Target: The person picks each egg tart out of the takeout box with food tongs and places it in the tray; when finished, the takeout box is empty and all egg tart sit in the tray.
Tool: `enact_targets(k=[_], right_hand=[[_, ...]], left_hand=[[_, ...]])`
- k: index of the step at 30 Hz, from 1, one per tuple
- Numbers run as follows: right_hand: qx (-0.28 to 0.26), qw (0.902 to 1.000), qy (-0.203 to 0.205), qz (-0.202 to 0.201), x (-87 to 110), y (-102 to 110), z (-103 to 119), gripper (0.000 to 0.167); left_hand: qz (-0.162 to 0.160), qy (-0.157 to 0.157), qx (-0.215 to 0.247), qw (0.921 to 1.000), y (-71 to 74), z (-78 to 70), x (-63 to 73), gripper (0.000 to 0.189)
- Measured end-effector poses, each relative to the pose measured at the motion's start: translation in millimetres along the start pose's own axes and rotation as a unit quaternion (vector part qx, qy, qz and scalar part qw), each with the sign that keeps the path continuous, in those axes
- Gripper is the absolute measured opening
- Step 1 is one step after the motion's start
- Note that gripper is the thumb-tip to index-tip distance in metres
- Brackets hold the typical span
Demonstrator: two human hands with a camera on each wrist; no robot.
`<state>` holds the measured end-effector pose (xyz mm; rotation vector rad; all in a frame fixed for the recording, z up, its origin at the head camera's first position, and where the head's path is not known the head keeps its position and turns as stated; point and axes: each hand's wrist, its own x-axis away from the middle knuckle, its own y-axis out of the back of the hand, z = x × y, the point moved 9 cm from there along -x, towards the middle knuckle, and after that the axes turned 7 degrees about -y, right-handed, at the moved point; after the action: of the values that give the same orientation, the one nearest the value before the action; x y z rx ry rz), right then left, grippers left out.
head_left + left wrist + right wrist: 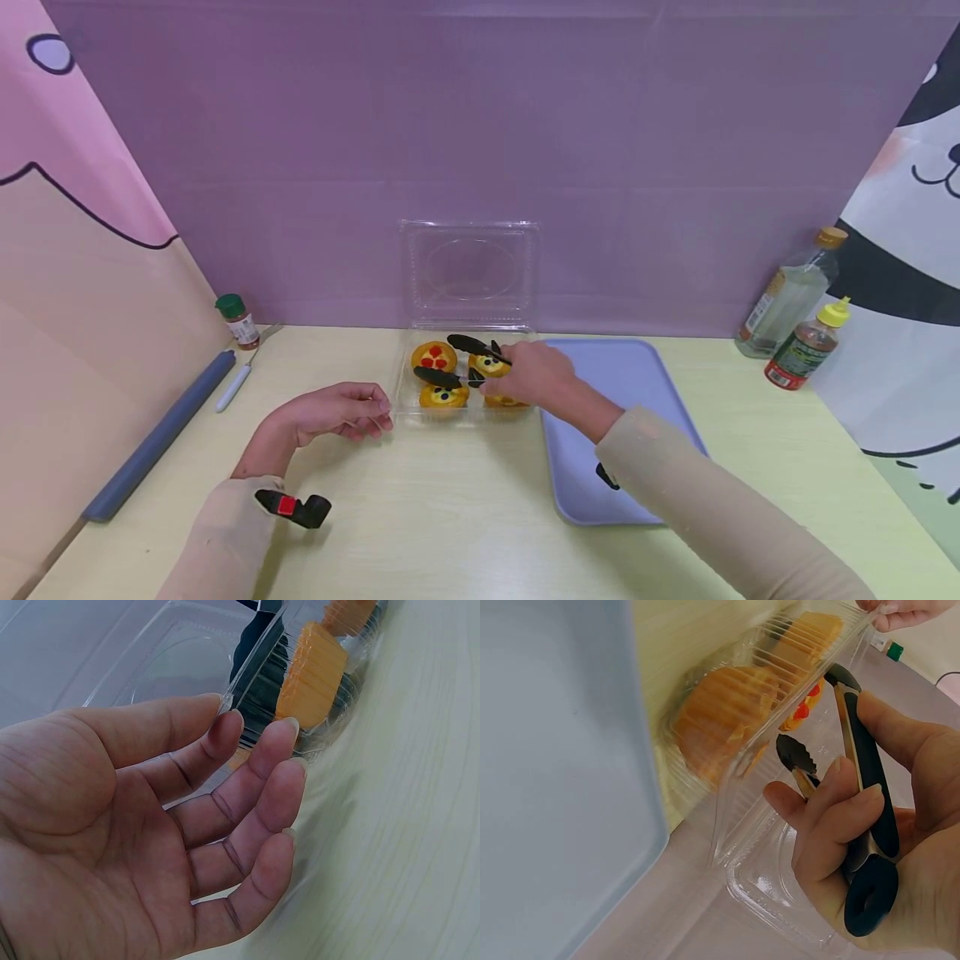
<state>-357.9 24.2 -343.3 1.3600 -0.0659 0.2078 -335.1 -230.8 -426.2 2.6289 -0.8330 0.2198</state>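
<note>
A clear plastic container [402,400], its lid [470,271] standing up behind it, holds several small golden pastries. One pastry [434,357] has red spots on top; another pastry [443,396] shows dark dots on pale yellow. My right hand [534,373] grips black-tipped tongs [870,772] over the container. The tongs' tips are spread apart, with one tip over the pastries on the left. At the container's left front corner is my left hand [341,412]; its thumb and index finger pinch the rim, and the other fingers are loosely bent.
A lavender tray [600,467] lies right of the container, under my right forearm. At the back right stand a tall bottle [783,308] and a yellow-capped bottle [806,350]. On the left are a green-capped jar [238,321], a white-handled utensil [236,385] and a blue roll [161,433].
</note>
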Motion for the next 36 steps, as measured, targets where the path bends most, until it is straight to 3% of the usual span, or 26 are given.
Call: enact_targets(k=[18,29,36], right_hand=[[-0.018,0.9989,-0.029,0.031,-1.1,3.3,9.3,0.058],[-0.007,0.9997,-0.019,0.012,1.3,0.8,12.2,0.069],[-0.027,0.9995,-0.013,0.002,3.1,-1.5,9.2,0.071]], left_hand=[[0.001,-0.008,-0.002,1.0,-2.0,-4.9,0.6,0.027],[0.001,-0.003,-0.002,1.0,-0.2,-0.7,-0.4,0.029],[-0.001,-0.002,-0.004,1.0,-0.8,-0.8,0.2,0.03]])
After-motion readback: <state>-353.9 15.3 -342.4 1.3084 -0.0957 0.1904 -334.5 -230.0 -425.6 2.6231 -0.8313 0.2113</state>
